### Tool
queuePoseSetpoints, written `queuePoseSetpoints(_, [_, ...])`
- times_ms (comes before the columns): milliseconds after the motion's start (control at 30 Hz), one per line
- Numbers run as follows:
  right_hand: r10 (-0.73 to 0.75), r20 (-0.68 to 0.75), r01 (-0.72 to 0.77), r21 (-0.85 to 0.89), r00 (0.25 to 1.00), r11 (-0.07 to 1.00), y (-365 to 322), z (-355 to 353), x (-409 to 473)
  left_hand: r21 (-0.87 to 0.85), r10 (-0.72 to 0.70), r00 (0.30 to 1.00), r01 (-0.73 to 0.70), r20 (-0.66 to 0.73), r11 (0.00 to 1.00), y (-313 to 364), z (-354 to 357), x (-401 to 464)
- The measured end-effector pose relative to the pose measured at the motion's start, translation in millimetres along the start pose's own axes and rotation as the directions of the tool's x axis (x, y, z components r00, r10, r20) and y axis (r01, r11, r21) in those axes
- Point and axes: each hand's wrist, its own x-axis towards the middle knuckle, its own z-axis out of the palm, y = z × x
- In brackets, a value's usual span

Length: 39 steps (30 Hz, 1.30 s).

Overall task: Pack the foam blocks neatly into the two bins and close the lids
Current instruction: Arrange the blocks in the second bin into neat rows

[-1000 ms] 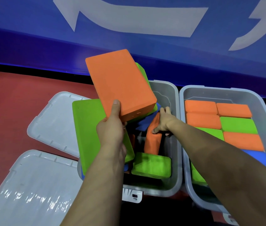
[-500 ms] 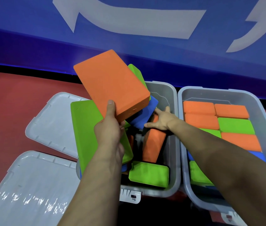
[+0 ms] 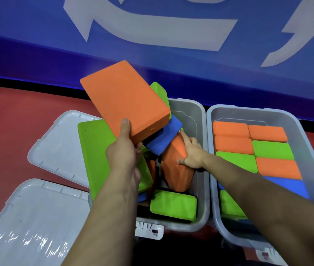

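Left hand (image 3: 122, 156) pinches the big orange block (image 3: 123, 100) clear above the left bin (image 3: 200, 120); right hand (image 3: 189, 153), fingers spread, presses the tilted orange block (image 3: 173, 162) inside. Best to stand it square against the wall before lowering more.

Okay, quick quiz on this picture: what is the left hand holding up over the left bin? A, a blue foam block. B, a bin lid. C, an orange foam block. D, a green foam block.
C: the left hand grips a large orange foam block by its near corner, raised above the jumbled left bin.
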Motion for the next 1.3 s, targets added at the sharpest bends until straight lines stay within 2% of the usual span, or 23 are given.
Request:
queuePoseSetpoints(167, [0.077,0.149,-0.061,-0.112,0.986,0.992,-8.2,-10.9,8.0,-0.001,0.009,1.0,-0.009,-0.001,1.0,1.3,-3.4,2.7])
queuePoseSetpoints(233, [0.12,0.137,-0.111,-0.072,0.983,0.991,-10.9,-10.6,13.0,0.008,0.005,1.0,-0.005,0.001,1.0,0.8,-3.2,3.8])
queuePoseSetpoints(333, [0.141,0.026,-0.142,0.05,0.99,0.989,-16.5,1.0,17.9,0.014,0.007,1.0,-0.006,-0.019,1.0,-1.7,-3.4,6.4])
queuePoseSetpoints(467, [0.094,-0.095,-0.093,0.019,0.991,0.995,-9.2,7.5,18.2,-0.001,0.012,1.0,-0.012,-0.026,1.0,-4.3,-5.5,10.9])
queuePoseSetpoints(600, [-0.099,-0.032,0.087,-0.253,0.995,0.963,3.8,13.8,-2.1,-0.014,0.007,0.999,-0.008,-0.034,1.0,-6.2,-6.1,14.0])
queuePoseSetpoints(700, [-0.185,-0.037,0.166,-0.299,0.982,0.94,6.6,20.9,-14.3,0.018,0.018,1.0,-0.017,-0.025,1.0,-8.4,-3.9,13.5])
queuePoseSetpoints(867, [-0.203,0.011,0.197,-0.299,0.979,0.934,5.1,15.9,-16.3,0.034,0.017,1.0,-0.016,-0.027,0.999,-10.2,-3.4,14.8])
queuePoseSetpoints(1067, [-0.212,0.057,0.216,-0.412,0.976,0.885,-3.8,5.9,-12.6,0.05,0.037,0.999,-0.036,-0.026,0.998,-10.6,-6.1,16.7])
queuePoseSetpoints(1300, [-0.218,0.107,0.243,-0.423,0.97,0.873,-11.5,17.3,-19.1,0.039,0.009,1.0,-0.009,-0.015,0.999,-8.5,-3.5,12.0])
